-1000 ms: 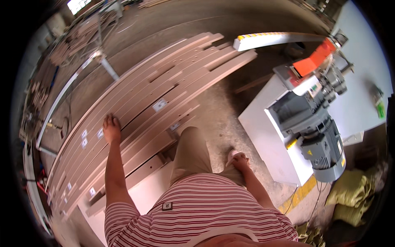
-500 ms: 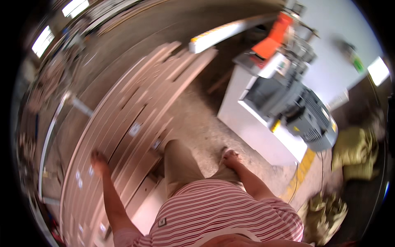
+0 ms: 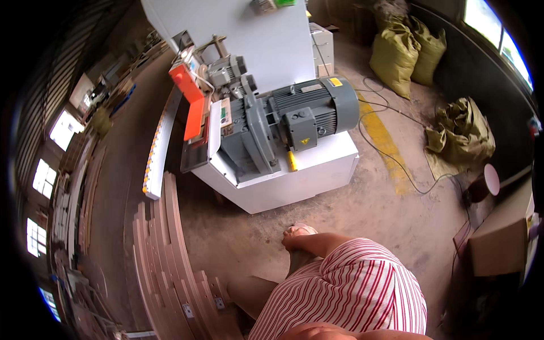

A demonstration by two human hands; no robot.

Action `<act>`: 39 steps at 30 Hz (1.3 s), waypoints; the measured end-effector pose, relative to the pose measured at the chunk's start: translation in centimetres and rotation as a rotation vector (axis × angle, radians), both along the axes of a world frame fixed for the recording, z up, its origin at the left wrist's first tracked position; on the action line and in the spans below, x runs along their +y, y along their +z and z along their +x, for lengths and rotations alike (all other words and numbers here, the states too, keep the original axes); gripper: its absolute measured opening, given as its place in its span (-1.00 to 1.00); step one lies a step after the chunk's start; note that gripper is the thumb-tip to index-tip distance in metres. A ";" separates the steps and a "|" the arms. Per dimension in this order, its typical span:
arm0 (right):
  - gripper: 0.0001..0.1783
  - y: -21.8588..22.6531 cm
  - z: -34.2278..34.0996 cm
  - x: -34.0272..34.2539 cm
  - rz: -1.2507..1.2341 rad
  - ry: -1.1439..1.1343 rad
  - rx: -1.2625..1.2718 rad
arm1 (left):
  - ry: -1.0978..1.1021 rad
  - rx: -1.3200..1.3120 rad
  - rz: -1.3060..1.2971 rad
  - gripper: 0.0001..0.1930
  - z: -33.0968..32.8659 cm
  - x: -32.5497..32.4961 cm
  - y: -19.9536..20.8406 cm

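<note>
My right hand (image 3: 293, 234) is low in front of my right leg, with the forearm reaching across from the right. Its fingers are curled, and a small pale thing (image 3: 306, 228) shows at the hand's edge; its kind is too unclear to name. My left hand is out of view. To the left lies a stack of long reddish-brown wooden boards (image 3: 170, 249), some with small white labels. Ahead stands a white machine cabinet (image 3: 272, 192) carrying a large grey electric motor (image 3: 306, 110).
An orange guard (image 3: 194, 116) and a long white roller rail (image 3: 160, 150) adjoin the machine. Yellow-green sacks (image 3: 396, 59) stand at the far right, with a crumpled sack (image 3: 462, 136) nearer. A black cable (image 3: 396, 161) crosses the floor toward a cardboard box (image 3: 498, 243).
My view has swung right, so the machine sits nearer the middle and the boards have shifted to the lower left. My left hand, earlier over the boards, has left the view.
</note>
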State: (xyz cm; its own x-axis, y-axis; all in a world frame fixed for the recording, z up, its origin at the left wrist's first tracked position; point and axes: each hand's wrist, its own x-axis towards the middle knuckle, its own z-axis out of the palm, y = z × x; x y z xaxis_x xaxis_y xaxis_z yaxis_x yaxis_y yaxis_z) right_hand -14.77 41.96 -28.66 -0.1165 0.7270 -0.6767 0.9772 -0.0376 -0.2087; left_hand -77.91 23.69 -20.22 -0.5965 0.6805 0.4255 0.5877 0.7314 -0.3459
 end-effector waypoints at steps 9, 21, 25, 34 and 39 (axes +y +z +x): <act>-0.54 -7.9 1.0 7.6 0.122 0.029 0.209 | -0.130 -0.075 -0.050 -0.51 7.8 6.1 1.2; -0.79 11.0 3.3 19.8 0.449 -0.846 1.434 | -0.022 -0.107 -0.248 -0.58 1.3 0.8 0.5; -0.69 16.8 2.8 23.7 0.450 -0.995 1.866 | 0.032 -0.082 -0.352 -0.55 0.2 -1.7 -0.1; -0.68 21.7 1.1 27.4 0.278 -1.044 1.642 | 0.191 -0.300 -0.051 -0.43 3.3 -1.4 1.2; -0.88 21.7 -0.5 24.4 0.209 -0.958 1.542 | 0.187 -0.311 0.022 -0.43 4.5 -1.5 2.3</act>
